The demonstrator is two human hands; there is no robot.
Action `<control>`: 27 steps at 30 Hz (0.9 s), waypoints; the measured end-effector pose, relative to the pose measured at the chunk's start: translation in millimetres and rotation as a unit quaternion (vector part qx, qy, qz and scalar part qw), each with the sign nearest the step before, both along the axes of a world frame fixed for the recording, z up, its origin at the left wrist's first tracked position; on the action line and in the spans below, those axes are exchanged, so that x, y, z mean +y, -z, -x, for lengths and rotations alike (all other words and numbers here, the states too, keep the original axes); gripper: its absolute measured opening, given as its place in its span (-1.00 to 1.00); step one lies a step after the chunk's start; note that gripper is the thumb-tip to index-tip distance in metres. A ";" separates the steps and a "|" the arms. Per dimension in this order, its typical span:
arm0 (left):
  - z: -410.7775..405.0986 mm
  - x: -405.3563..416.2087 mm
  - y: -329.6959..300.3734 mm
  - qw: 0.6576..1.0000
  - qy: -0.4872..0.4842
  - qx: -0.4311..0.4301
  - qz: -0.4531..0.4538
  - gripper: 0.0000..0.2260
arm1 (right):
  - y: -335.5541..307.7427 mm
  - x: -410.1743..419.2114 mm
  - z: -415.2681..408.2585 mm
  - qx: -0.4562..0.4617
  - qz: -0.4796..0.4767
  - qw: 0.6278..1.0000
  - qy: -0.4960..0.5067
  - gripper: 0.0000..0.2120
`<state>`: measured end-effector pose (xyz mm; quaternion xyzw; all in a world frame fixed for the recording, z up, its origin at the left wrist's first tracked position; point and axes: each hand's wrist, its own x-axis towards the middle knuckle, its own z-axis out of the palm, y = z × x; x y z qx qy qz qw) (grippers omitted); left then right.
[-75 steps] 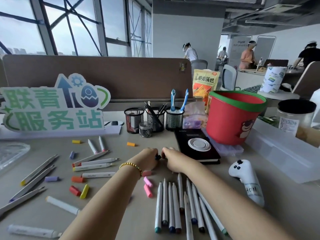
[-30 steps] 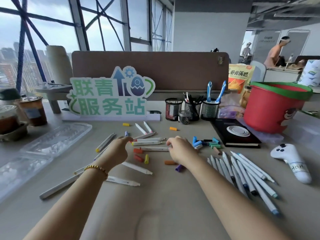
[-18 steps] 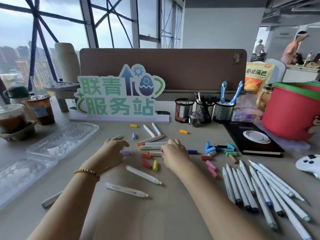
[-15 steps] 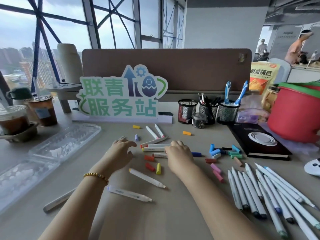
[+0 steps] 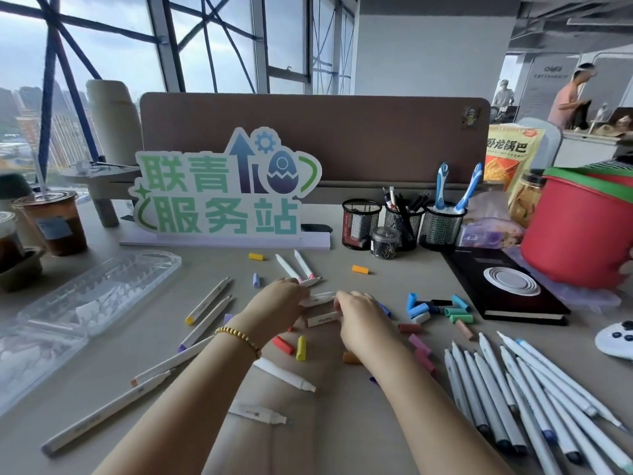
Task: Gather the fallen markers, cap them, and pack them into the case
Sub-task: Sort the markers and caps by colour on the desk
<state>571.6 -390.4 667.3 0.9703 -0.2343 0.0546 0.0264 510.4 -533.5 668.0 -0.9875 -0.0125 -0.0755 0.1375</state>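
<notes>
My left hand [image 5: 274, 305] pinches the left end of a short white marker [image 5: 320, 297] lying at the desk's middle. My right hand [image 5: 364, 318] curls its fingers over that marker's right end and over a second white marker [image 5: 323, 319] just below it. Uncapped markers lie to the left [image 5: 208, 300] and in front [image 5: 284, 373]. Loose caps are scattered about: red [image 5: 283, 345], yellow [image 5: 301, 347], and a blue-green cluster [image 5: 438, 308]. A row of several capped markers [image 5: 496, 399] lies at the right. The clear plastic case [image 5: 102, 293] lies open at the left.
A green sign [image 5: 222, 197] stands behind the markers, with mesh pen cups [image 5: 404, 221] beside it. A black notebook [image 5: 507, 289], a red bucket [image 5: 575, 234] and a white controller [image 5: 616, 341] sit at the right. Drink cups [image 5: 51, 221] stand far left.
The view swung left from the capped row to the loose markers. Both hands moved forward and closed in on the short white markers at the desk's middle.
</notes>
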 end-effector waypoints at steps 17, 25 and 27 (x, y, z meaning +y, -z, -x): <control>-4.1 -0.1 -0.4 0.987 -0.126 0.065 0.076 -0.70 | 1.3 7.4 4.4 0.025 -0.049 0.997 0.047 -0.56; 20.3 -2.1 -3.2 0.979 -0.088 0.108 0.147 -0.74 | 1.3 5.4 -1.1 0.053 -0.086 0.992 0.078 -0.49; 24.5 -3.2 -1.1 0.977 -0.090 0.110 0.162 -0.72 | 1.5 4.6 -1.6 0.066 -0.079 0.992 0.078 -0.47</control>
